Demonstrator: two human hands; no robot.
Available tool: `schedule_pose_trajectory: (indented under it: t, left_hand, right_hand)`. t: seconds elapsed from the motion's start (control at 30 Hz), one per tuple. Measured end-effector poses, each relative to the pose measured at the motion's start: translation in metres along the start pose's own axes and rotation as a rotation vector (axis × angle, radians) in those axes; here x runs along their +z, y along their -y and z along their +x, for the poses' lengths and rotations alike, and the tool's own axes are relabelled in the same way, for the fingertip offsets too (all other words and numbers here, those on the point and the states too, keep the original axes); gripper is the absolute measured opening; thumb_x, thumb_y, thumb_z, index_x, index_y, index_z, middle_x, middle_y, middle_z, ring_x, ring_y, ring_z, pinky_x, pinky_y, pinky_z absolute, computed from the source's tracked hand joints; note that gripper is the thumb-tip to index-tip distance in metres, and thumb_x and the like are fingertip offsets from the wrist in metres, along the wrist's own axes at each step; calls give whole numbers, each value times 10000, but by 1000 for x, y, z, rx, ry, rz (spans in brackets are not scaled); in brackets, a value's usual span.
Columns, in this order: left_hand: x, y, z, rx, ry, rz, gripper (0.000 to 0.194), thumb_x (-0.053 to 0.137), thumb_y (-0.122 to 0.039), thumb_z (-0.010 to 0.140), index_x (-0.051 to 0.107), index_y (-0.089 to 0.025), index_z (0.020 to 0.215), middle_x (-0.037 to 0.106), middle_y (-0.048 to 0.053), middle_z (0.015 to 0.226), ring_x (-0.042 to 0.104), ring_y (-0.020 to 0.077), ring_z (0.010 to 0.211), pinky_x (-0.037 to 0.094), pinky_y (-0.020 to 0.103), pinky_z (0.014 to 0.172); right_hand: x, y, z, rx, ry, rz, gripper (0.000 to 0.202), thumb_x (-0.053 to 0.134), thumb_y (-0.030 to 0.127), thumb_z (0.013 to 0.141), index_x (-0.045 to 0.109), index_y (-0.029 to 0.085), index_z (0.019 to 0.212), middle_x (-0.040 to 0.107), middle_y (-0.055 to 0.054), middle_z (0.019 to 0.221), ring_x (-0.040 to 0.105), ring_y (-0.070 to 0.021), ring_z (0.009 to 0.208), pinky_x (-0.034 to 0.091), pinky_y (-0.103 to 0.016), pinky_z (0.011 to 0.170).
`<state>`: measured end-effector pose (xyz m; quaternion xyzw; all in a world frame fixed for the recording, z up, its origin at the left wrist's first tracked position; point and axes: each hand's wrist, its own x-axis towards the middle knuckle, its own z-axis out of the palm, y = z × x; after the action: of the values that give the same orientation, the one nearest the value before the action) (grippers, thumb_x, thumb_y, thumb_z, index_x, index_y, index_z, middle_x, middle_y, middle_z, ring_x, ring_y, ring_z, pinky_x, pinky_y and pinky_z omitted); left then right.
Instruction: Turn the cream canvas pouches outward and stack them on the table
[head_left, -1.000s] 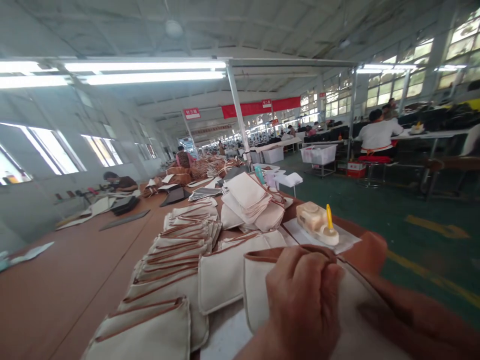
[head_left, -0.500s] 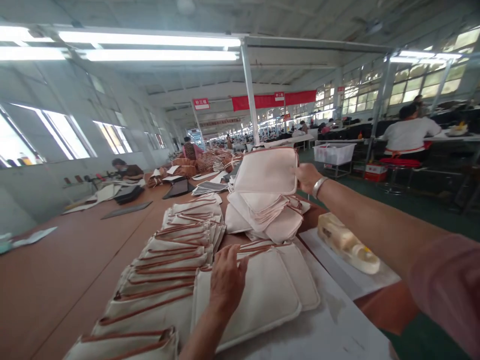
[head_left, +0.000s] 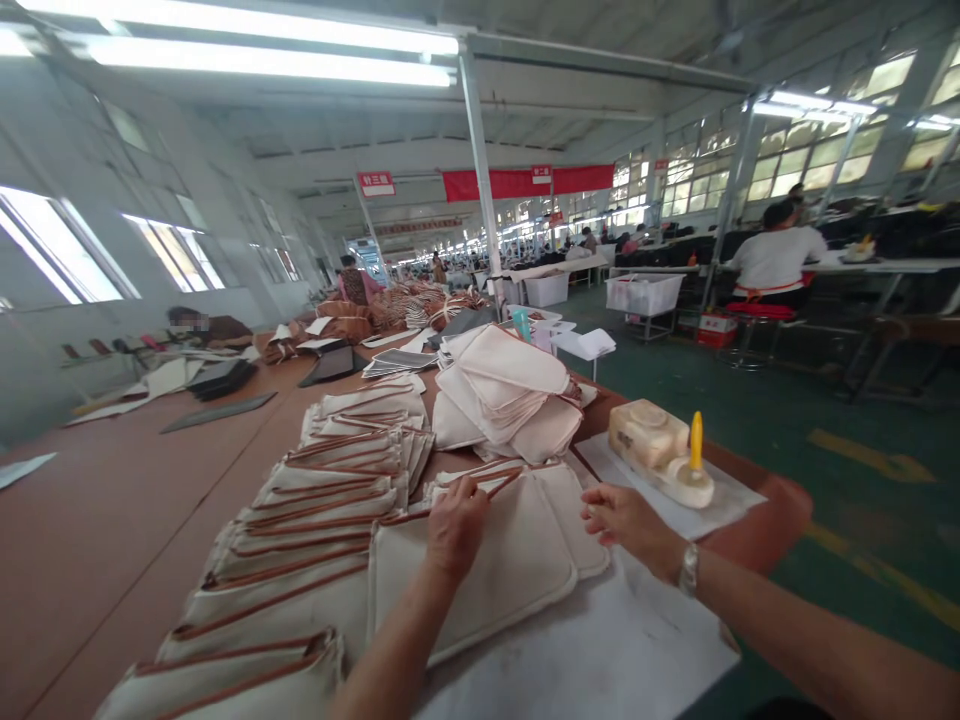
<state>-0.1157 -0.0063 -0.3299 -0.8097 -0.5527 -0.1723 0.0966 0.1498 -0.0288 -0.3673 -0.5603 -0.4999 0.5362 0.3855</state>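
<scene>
My left hand (head_left: 457, 525) is closed at the top edge of a cream fabric pouch (head_left: 499, 575) with brown trim, and a bit of that trim stands raised beside its fingers. Another cream piece (head_left: 574, 515) lies partly under this pouch. Off its right side, my right hand (head_left: 634, 525) hovers with loosely bent fingers apart and nothing seen in them. Beyond both hands rests a heap of cream rounded panels (head_left: 510, 385). To the left, a long row of overlapping brown-trimmed cream pouches (head_left: 300, 545) runs along the table.
A pale plastic container (head_left: 649, 435) with a yellow-handled brush (head_left: 697, 445) in its opening sits on white paper at the table's right edge. Dark grey panels (head_left: 334, 362) and brown bundles lie farther back. A person in white (head_left: 776, 260) sits at the right; another is at the left.
My right hand has let go of a cream panel, now on top of the heap, and come back toward me. My left hand has closed at the pouch's top edge. The view has swung right.
</scene>
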Motion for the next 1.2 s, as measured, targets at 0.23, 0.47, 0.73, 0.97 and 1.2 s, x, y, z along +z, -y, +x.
schedule_pose_trajectory:
  t: [0.23, 0.47, 0.73, 0.97, 1.2]
  left_hand:
    - [-120, -80, -60, 272, -183, -303, 136, 586, -215, 929, 688, -222, 1019, 609, 38, 965, 595, 119, 820, 496, 207, 713]
    - [-162, -146, -101, 15, -14, -1184, 121, 800, -227, 758, 779, -212, 876, 563, 40, 884, 578, 150, 817, 488, 255, 732]
    - [-108, -213, -134, -58, -152, -1118, 101, 716, -256, 808, 705, -190, 733, 545, 24, 784, 553, 157, 733, 464, 272, 685]
    - [-121, -218, -136, 161, 21, -1052, 118, 551, -194, 902, 583, -199, 788, 605, 83, 1083, 594, 205, 1032, 493, 302, 872]
    - [-137, -205, -143, -50, 189, -1089, 83, 545, -162, 830, 589, -202, 772, 639, 68, 1050, 609, 210, 969, 473, 307, 859]
  right_hand:
    - [-53, 52, -83, -346, 43, -11, 467, 530, 351, 891, 496, 202, 1332, 629, -93, 1180, 640, -210, 977, 556, -333, 810]
    - [-85, 94, -206, -363, 659, -36, 593, 629, 403, 883, 418, 389, 1436, 593, -68, 1337, 624, -270, 1136, 578, -352, 834]
    - [-50, 54, -249, -700, 195, -111, 245, 583, 351, 922, 641, 316, 1158, 651, -63, 1173, 604, -238, 1083, 503, -370, 925]
    - [-57, 51, -281, -904, 156, -213, 95, 475, 325, 972, 536, 260, 1004, 612, -69, 1175, 559, -200, 1122, 439, -358, 997]
    - [-70, 27, -290, -518, 161, -211, 275, 352, 433, 1000, 485, 207, 916, 581, -57, 942, 533, -180, 850, 455, -315, 772]
